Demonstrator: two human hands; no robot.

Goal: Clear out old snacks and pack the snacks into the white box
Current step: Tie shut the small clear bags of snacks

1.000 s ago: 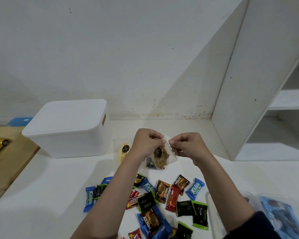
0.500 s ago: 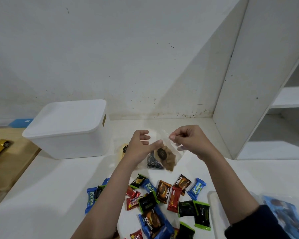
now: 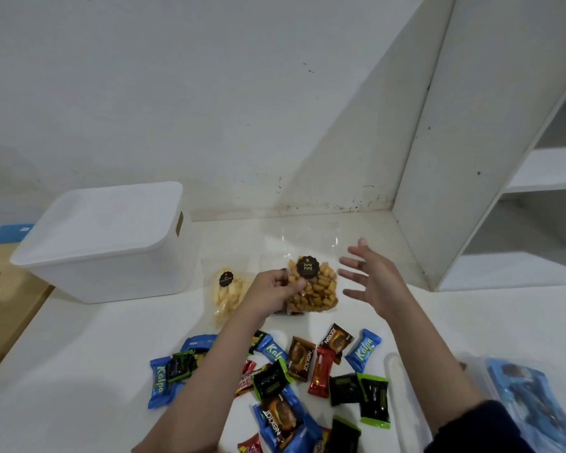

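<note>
Fingers of left hand (image 3: 273, 291) pinching clear crinkly plastic bag of golden-brown fried snack pieces (image 3: 311, 286) above white tabletop (image 3: 79, 371), right hand (image 3: 373, 279) beside it, fingers spread, touching nothing, lidded white plastic box (image 3: 108, 243) at left, glossy wrapped snacks (image 3: 303, 371) scattered below.

box (image 3: 111, 246) left, wrappers (image 3: 301, 371) before bag (image 3: 314, 289)

Two bare forearms are seen reaching in from the bottom edge of the head view. No rings, watch or bracelet are worn on the left hand (image 3: 268, 294) or the right hand (image 3: 371, 279). A dark navy sleeve (image 3: 471, 429) is worn on the right arm, pushed up above the forearm. The left arm is seen uncovered as far as the frame's edge.
</note>
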